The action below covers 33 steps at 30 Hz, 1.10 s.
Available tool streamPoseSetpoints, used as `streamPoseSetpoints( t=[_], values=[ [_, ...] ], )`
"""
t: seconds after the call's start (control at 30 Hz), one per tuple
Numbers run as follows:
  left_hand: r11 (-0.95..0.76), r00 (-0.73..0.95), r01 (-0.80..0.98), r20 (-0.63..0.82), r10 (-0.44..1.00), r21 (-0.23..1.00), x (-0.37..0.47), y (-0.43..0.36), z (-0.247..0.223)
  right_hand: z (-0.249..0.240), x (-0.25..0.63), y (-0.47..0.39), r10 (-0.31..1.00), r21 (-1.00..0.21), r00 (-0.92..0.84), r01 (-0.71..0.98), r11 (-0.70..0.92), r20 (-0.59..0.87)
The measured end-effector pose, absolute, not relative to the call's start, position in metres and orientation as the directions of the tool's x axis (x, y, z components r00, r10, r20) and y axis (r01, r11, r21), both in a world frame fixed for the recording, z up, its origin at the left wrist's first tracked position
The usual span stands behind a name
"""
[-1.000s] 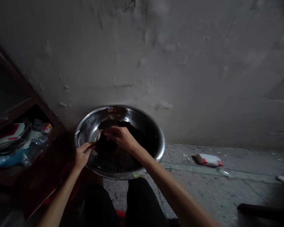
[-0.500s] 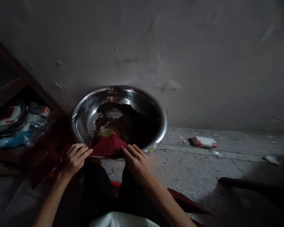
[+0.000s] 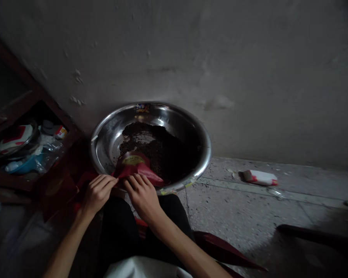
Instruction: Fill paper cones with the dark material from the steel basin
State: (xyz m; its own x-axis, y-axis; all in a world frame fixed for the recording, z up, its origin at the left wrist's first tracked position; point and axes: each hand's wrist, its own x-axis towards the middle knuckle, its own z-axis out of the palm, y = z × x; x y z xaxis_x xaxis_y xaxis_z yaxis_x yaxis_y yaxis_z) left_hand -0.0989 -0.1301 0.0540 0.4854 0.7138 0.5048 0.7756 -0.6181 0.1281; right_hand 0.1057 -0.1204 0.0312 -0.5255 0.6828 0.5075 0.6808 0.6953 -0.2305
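- Yellow label point(image 3: 132, 159) on the red bag point(image 3: 143, 172): print present, too small and dim to read.
- Colored sticker point(image 3: 142, 108) inside the far wall of the metal basin point(image 3: 206, 154): marks not legible.
- Left hand point(image 3: 98, 192): back upward, fingers bent, grip closed on the bag's near left corner.
- Right hand point(image 3: 142, 195): just beside the left, knuckles up, fingers curled over the bag's near edge, grip closed on it.
- Both forearms reach forward from the lower edge of view, above the person's dark-clothed legs.
- Bag lies forward of both grips, over the basin's near side, beside dark loose material point(image 3: 150, 144).
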Motion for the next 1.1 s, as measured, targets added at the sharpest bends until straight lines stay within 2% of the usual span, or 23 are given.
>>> streamPoseSetpoints(
  t=[0.17, 0.3, 0.5, 0.73, 0.97, 1.1],
  values=[
    [-0.598, 0.441, 0.784, 0.528, 0.726, 0.167, -0.098, -0.136, 0.046, 0.009, 0.09, -0.122, 0.659, -0.2, -0.457, 0.711, 0.674, 0.597],
    [-0.647, 0.473, 0.735, 0.529, 0.705, 0.205, -0.097, -0.133, 0.043, 0.002, 0.085, -0.118, 0.653, -0.266, -0.386, 0.689, 0.674, 0.652],
    [-0.648, 0.467, 0.74, 0.555, 0.688, 0.181, -0.096, -0.128, 0.041, 0.006, 0.102, -0.119, 0.67, -0.265, -0.41, 0.694, 0.67, 0.619],
    [-0.617, 0.517, 0.771, 0.412, 0.751, 0.156, -0.074, -0.132, 0.056, 0.002, 0.111, -0.117, 0.679, -0.279, -0.421, 0.686, 0.672, 0.602],
    [-0.55, 0.453, 0.822, 0.419, 0.787, 0.144, -0.069, -0.131, 0.044, -0.001, 0.128, -0.115, 0.672, -0.284, -0.389, 0.69, 0.665, 0.63],
    [-0.486, 0.423, 0.868, 0.357, 0.833, 0.105, -0.061, -0.135, 0.048, -0.009, 0.134, -0.108, 0.684, -0.332, -0.373, 0.666, 0.668, 0.628]
  ],
)
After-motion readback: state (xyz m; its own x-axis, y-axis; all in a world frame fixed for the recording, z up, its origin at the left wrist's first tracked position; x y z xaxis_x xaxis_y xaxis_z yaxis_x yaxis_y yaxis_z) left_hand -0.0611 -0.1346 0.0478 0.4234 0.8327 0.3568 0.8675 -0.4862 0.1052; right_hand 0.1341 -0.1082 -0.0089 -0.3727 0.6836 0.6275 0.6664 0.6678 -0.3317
